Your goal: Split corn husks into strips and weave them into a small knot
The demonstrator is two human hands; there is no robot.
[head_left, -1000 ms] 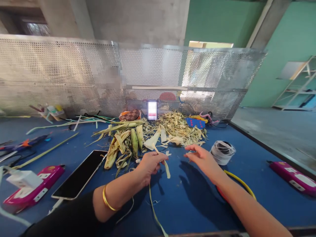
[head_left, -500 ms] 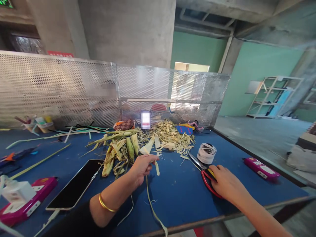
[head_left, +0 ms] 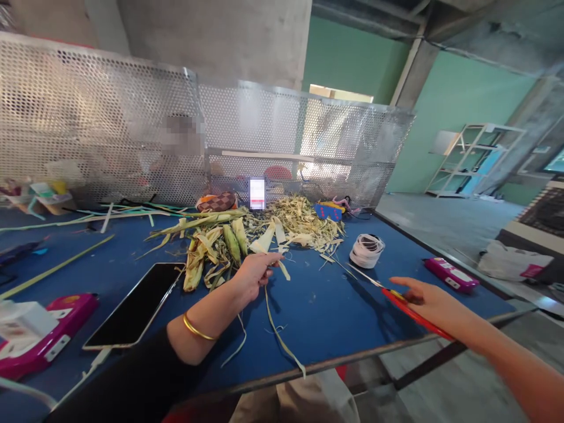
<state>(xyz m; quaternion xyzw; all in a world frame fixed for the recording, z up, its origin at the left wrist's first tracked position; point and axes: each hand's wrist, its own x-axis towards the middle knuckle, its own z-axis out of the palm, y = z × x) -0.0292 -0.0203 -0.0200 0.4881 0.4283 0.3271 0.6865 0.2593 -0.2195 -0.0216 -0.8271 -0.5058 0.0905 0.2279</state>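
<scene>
My left hand (head_left: 253, 275) is closed in a pinch on a long pale corn husk strip (head_left: 274, 320) that trails over the blue table toward its near edge. A gold bangle circles that wrist. My right hand (head_left: 429, 302) grips red-handled scissors (head_left: 396, 302), raised off the table, blades pointing left toward the husks. A pile of corn cobs and husks (head_left: 229, 247) lies just beyond my left hand.
A dark phone (head_left: 134, 305) lies at left beside a pink device (head_left: 53, 335). A roll of white tape (head_left: 366, 251) and another pink device (head_left: 449, 275) sit at right. A perforated metal screen (head_left: 132, 135) backs the table (head_left: 326, 305); its near edge is close.
My right hand reached right, took the red scissors off the table and lifted them. My left hand kept its pinch on the husk strip. The view turned right.
</scene>
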